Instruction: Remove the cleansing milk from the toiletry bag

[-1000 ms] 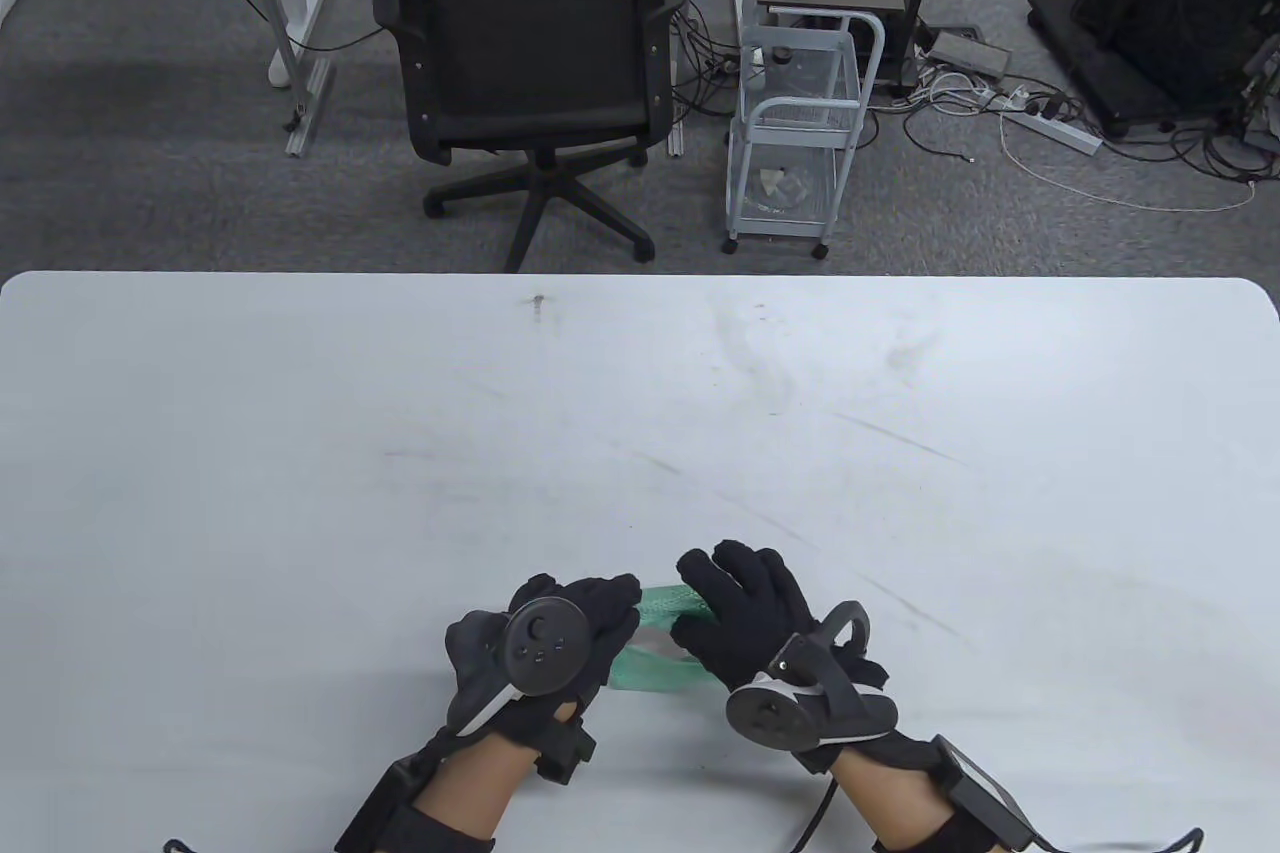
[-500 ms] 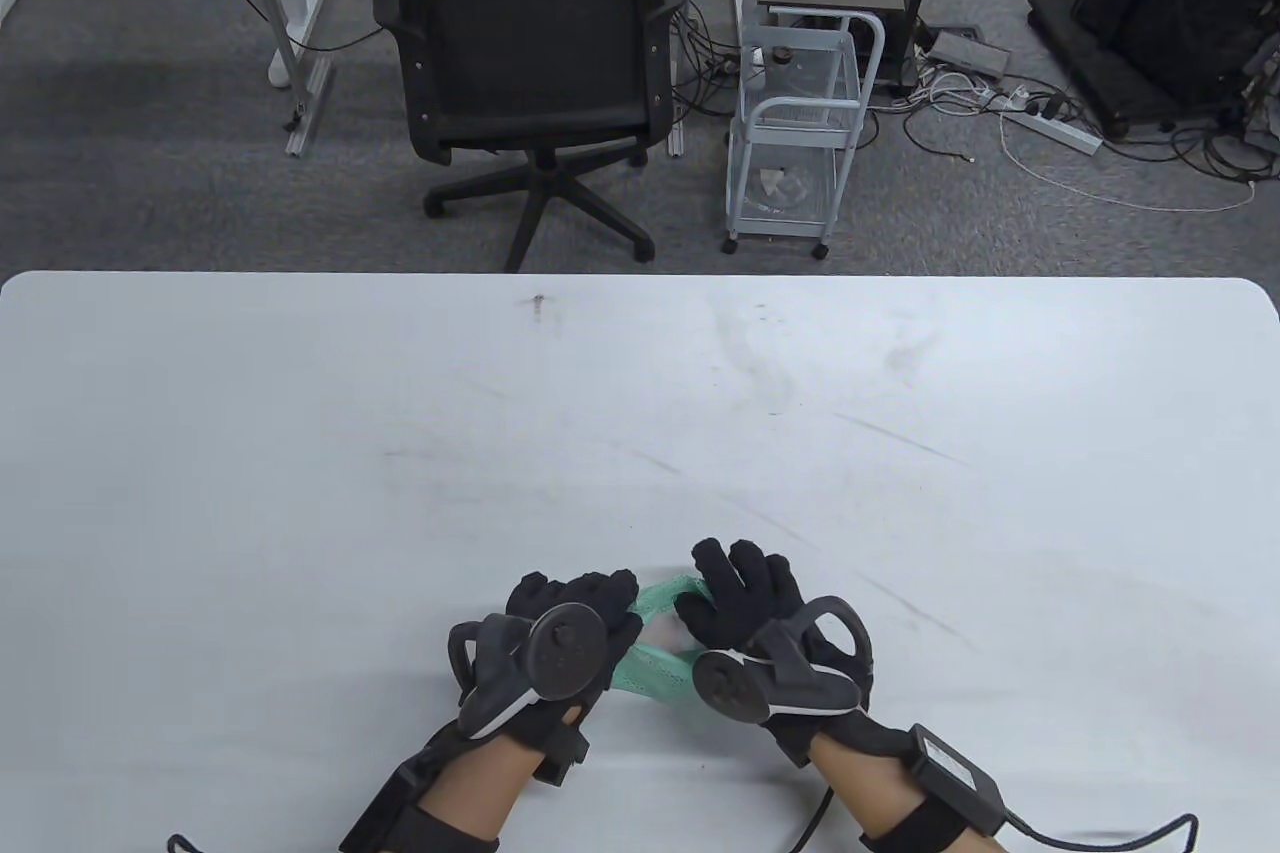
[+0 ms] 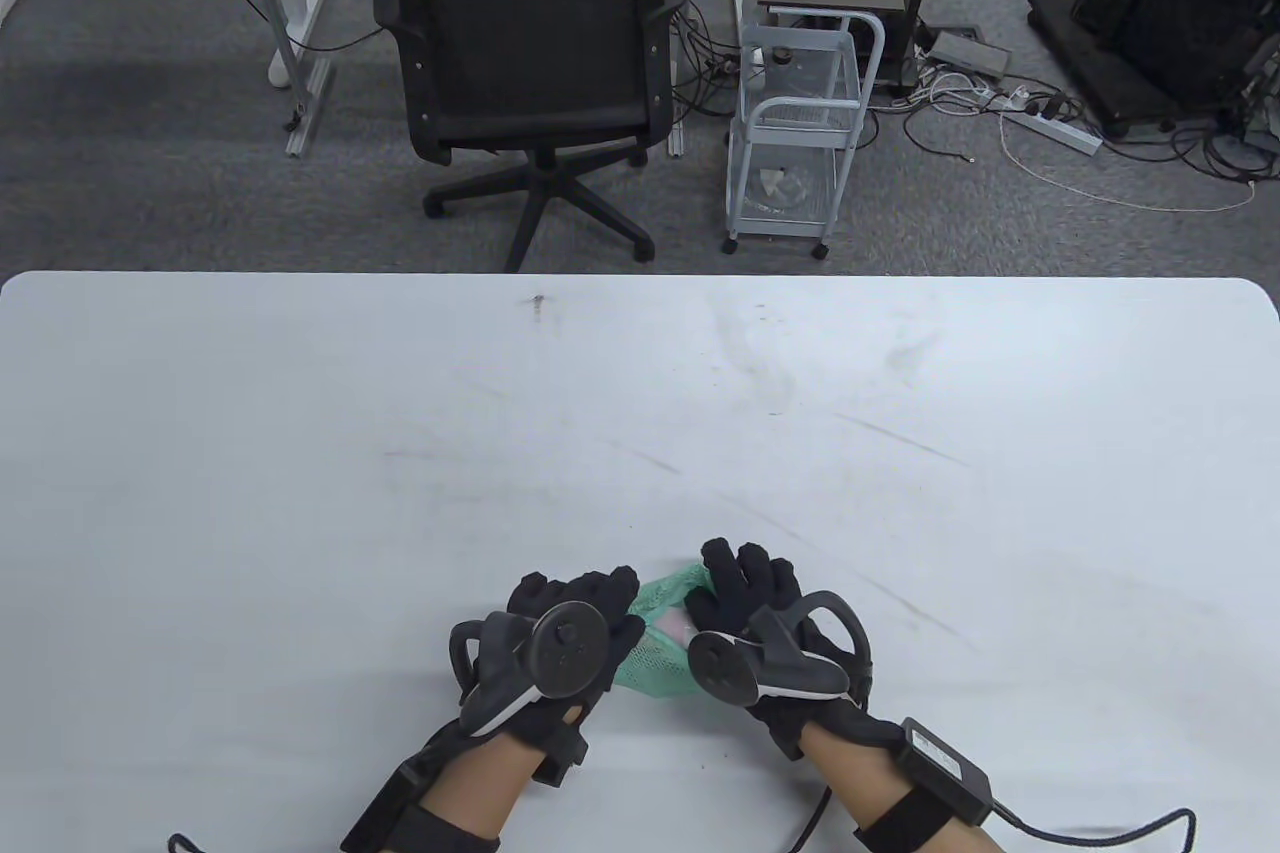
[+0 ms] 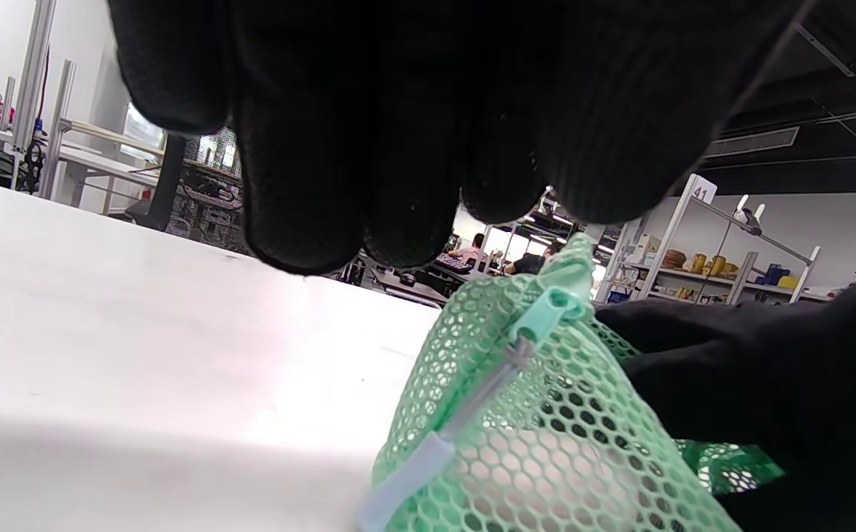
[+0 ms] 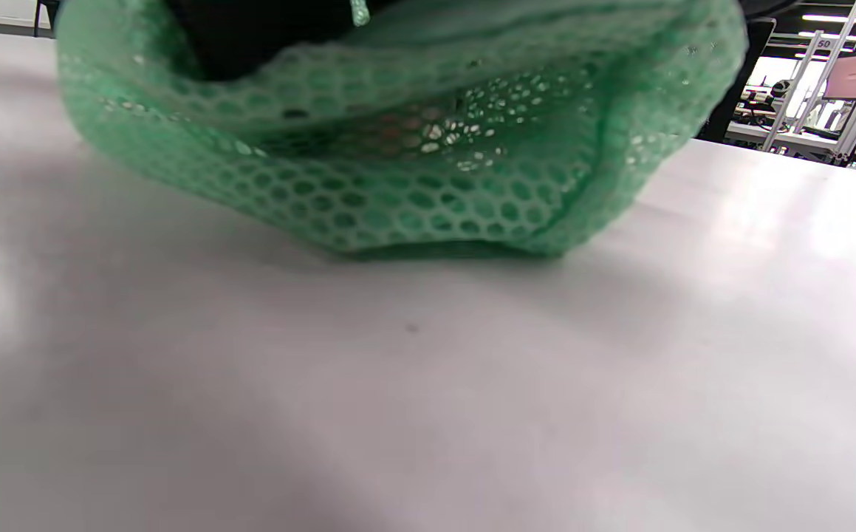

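The green mesh toiletry bag (image 3: 650, 658) lies bunched on the white table (image 3: 640, 413) near the front edge, between my hands. A pale pink item (image 3: 672, 630), probably the cleansing milk, shows through its top. My left hand (image 3: 610, 608) grips the bag's left end. My right hand (image 3: 715, 598) grips its right end. In the left wrist view the bag (image 4: 546, 414), its zipper pull (image 4: 549, 309) and the pale item (image 4: 546, 473) inside the mesh show below my left fingers (image 4: 368, 162). In the right wrist view the bag (image 5: 413, 177) sags onto the table.
The table's far edge runs across the middle of the table view. Beyond it stand a black office chair (image 3: 530, 53) and a white wire trolley (image 3: 800, 123) on grey carpet.
My right hand has moved left toward my left hand. The bag, stretched out flat a second ago, is now bunched up between them, and the pale item shows at its top.
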The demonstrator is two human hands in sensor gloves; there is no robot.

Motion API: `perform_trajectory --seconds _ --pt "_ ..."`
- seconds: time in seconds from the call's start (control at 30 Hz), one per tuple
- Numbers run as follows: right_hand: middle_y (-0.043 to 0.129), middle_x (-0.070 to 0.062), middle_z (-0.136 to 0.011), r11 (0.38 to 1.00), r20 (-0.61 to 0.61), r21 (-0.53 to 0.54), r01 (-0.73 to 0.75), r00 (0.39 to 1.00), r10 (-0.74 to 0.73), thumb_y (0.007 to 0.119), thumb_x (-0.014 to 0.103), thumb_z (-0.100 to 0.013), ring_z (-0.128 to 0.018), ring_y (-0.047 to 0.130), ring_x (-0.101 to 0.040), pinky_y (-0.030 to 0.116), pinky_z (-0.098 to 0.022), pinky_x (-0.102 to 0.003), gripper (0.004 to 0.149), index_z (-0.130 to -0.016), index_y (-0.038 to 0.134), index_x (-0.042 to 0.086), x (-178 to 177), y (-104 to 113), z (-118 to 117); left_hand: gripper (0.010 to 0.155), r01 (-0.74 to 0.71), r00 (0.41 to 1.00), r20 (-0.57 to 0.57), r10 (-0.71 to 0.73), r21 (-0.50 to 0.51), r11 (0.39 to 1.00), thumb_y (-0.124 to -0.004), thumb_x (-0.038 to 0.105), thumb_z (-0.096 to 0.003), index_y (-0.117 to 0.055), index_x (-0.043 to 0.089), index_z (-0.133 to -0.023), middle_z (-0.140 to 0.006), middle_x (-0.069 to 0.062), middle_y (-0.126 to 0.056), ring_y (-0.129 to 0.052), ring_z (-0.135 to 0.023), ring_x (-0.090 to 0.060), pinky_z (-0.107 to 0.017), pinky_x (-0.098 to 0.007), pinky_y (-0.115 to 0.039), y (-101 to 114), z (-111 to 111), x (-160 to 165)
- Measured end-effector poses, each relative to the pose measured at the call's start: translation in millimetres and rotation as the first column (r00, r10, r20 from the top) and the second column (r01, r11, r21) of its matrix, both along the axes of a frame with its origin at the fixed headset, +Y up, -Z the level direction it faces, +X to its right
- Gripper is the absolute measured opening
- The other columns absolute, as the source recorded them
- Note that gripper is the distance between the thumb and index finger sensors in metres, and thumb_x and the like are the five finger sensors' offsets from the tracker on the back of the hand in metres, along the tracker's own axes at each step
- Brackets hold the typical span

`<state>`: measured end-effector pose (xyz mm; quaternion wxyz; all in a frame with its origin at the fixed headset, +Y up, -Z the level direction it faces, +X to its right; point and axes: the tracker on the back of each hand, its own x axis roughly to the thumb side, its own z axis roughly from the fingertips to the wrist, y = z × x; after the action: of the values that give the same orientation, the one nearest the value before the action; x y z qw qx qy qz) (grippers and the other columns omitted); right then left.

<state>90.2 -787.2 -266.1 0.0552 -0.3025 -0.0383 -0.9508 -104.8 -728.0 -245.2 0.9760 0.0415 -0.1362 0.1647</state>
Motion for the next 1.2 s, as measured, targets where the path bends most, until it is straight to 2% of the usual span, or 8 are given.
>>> perform_trajectory --seconds 0.17,0.43,0.63,1.03,1.2 --pt "0.038 -0.037 -0.120 0.999 0.012 -0.030 0.022 1.000 -0.022 0.090 0.039 -0.051 -0.095 0.050 -0.072 0.049 -0.066 -0.077 0.066 -0.104 0.072 0.005 1 -2 -1 0.053 0.003 1.000 0.009 -0.003 -0.020 1.000 -0.093 0.045 -0.0459 -0.088 0.026 -0.095 -0.093 -0.008 -0.100 -0.104 -0.075 -0.039 -0.069 -0.063 -0.069 -2 -1 0" --pt "0.044 -0.036 -0.118 0.998 -0.038 -0.005 0.056 0.998 -0.056 0.094 0.039 -0.048 -0.094 0.055 -0.071 0.053 -0.065 -0.076 0.065 -0.099 0.077 0.002 1 1 3 0.054 0.009 1.000 0.011 -0.009 -0.036 0.999 -0.093 0.046 -0.0457 -0.087 0.026 -0.095 -0.094 -0.008 -0.100 -0.104 -0.076 -0.039 -0.069 -0.063 -0.069 -5 -4 -1" --pt "0.044 -0.036 -0.118 0.993 -0.098 0.074 0.089 0.992 -0.081 0.095 0.038 -0.047 -0.095 0.056 -0.070 0.053 -0.066 -0.076 0.065 -0.098 0.078 0.002 -2 11 11 0.053 0.006 1.000 0.011 -0.005 -0.038 0.999 -0.092 0.046 -0.0459 -0.089 0.025 -0.094 -0.093 -0.008 -0.100 -0.104 -0.076 -0.038 -0.069 -0.063 -0.069 -5 -5 -3" --pt "0.044 -0.035 -0.119 0.963 -0.199 0.259 0.075 0.980 -0.023 0.095 0.037 -0.047 -0.096 0.055 -0.069 0.052 -0.067 -0.076 0.064 -0.098 0.078 0.003 -9 35 33 0.044 -0.030 1.000 0.004 0.030 -0.047 0.998 -0.090 0.042 -0.0478 -0.093 0.026 -0.089 -0.091 -0.008 -0.102 -0.105 -0.074 -0.038 -0.068 -0.063 -0.070 -4 -7 -8" --pt "0.044 -0.034 -0.119 0.948 -0.219 0.311 0.073 0.976 -0.003 0.096 0.037 -0.046 -0.096 0.056 -0.069 0.052 -0.067 -0.076 0.064 -0.098 0.078 0.003 -11 39 38 0.048 -0.054 0.998 0.017 0.055 -0.065 0.996 -0.089 0.046 -0.0473 -0.091 0.026 -0.091 -0.092 -0.008 -0.101 -0.105 -0.075 -0.038 -0.069 -0.063 -0.069 -4 -7 -10"
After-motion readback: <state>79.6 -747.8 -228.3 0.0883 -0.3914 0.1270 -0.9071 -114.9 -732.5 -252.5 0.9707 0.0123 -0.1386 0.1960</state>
